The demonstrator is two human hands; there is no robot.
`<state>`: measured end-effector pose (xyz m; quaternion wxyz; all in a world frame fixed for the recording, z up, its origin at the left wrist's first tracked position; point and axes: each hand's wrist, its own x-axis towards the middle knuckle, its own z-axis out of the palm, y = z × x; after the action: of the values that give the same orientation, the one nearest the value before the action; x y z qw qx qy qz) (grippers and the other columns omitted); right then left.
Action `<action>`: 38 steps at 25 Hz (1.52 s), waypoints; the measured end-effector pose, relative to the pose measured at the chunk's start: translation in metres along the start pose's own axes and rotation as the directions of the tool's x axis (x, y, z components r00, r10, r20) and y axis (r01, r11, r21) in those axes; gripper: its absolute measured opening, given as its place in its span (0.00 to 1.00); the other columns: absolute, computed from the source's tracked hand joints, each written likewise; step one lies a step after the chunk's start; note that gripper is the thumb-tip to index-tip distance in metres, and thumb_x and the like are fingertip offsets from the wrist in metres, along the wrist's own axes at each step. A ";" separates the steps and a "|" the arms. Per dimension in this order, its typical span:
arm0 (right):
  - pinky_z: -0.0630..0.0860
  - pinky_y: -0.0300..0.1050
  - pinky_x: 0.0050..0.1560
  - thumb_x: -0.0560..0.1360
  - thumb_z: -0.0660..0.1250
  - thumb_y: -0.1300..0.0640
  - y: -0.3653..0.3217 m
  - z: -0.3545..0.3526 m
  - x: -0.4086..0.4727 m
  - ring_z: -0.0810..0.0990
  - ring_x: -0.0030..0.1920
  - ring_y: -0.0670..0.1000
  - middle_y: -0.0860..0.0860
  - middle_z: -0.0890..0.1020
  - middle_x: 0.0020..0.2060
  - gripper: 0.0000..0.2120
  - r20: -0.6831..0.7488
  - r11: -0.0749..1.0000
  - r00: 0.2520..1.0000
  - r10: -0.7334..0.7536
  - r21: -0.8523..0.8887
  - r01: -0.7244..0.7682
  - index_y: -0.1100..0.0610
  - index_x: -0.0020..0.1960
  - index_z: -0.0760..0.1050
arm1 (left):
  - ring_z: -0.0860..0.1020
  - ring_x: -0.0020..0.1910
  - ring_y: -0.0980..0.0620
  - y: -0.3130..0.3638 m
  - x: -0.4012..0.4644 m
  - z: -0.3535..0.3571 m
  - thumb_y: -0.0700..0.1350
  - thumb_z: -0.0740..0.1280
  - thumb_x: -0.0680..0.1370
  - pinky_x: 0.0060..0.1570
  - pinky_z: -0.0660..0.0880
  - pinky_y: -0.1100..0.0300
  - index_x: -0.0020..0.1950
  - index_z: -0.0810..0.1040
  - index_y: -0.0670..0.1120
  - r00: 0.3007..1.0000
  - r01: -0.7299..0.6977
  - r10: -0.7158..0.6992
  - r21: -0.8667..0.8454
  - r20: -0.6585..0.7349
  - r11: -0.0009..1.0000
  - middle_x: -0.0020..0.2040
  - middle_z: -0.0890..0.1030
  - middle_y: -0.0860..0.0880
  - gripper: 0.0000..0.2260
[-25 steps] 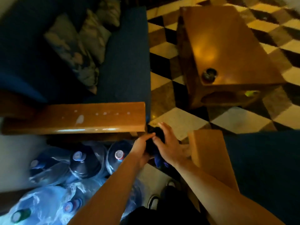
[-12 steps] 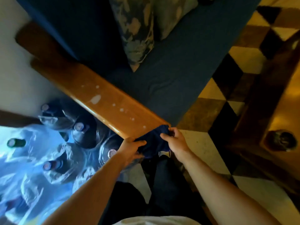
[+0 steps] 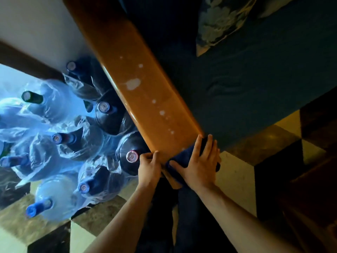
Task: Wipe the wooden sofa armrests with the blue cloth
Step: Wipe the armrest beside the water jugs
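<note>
Showing, left to right, a dim living-room corner seen from above:
Water jugs (image 3: 107,114): large capped bottles, several in clear plastic wrap, crowd the checkered floor (image 3: 235,181) just beside the sofa's outer side.
Left hand (image 3: 148,166): fingers curled over the near-left corner of the armrest, gripping the wood edge; it touches no cloth.
Wooden armrest (image 3: 145,99): a long glossy plank running from upper left to its near end at centre, speckled with pale spots and one larger smudge.
Blue cloth (image 3: 182,157): bunched on the armrest's near end, at its right corner, partly hanging over the edge.
Right hand (image 3: 198,164): fingers spread flat and pressed down on the cloth, pinning it to the wood.
Sofa seat (image 3: 246,79): dark blue upholstery to the right of the armrest, with a floral cushion (image 3: 218,21) lying at the top.
</note>
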<state>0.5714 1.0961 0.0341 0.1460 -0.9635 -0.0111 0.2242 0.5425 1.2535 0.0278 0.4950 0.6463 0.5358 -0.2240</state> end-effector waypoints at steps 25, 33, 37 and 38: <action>0.55 0.67 0.79 0.72 0.69 0.35 -0.054 0.033 0.007 0.49 0.83 0.64 0.59 0.48 0.84 0.53 0.108 0.720 0.787 -0.608 -0.342 0.603 0.57 0.84 0.46 | 0.85 0.49 0.40 0.071 0.057 -0.053 0.63 0.50 0.85 0.48 0.82 0.45 0.58 0.80 0.42 0.994 0.103 -0.106 -0.590 0.030 0.800 0.49 0.87 0.40 0.29; 0.52 0.64 0.80 0.74 0.71 0.38 -0.190 0.038 0.133 0.50 0.82 0.65 0.61 0.53 0.83 0.52 -0.143 0.836 0.852 -0.503 -0.332 0.437 0.60 0.83 0.47 | 0.83 0.43 0.45 0.087 0.082 -0.091 0.60 0.49 0.86 0.43 0.78 0.52 0.55 0.80 0.43 0.998 -0.053 0.054 -0.628 -0.018 0.776 0.44 0.86 0.43 0.27; 0.48 0.63 0.81 0.73 0.61 0.25 -0.127 0.031 0.083 0.44 0.83 0.61 0.59 0.48 0.83 0.56 -0.171 0.917 0.919 -0.356 -0.255 0.308 0.59 0.84 0.43 | 0.83 0.48 0.41 0.090 0.084 -0.086 0.62 0.50 0.85 0.48 0.79 0.47 0.63 0.77 0.41 0.999 0.013 0.011 -0.628 0.035 0.778 0.53 0.84 0.40 0.28; 0.47 0.64 0.81 0.71 0.58 0.21 -0.110 0.028 0.072 0.42 0.83 0.61 0.59 0.46 0.83 0.59 -0.152 0.935 0.941 -0.304 -0.239 0.263 0.59 0.84 0.41 | 0.83 0.50 0.40 0.089 0.085 -0.083 0.62 0.50 0.85 0.50 0.80 0.46 0.62 0.77 0.42 0.999 0.031 0.001 -0.634 0.049 0.772 0.53 0.83 0.39 0.27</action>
<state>0.6286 1.2152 0.0113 0.0722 -0.9785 -0.1609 0.1070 0.6319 1.3723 0.0278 0.6945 0.4318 0.5735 -0.0490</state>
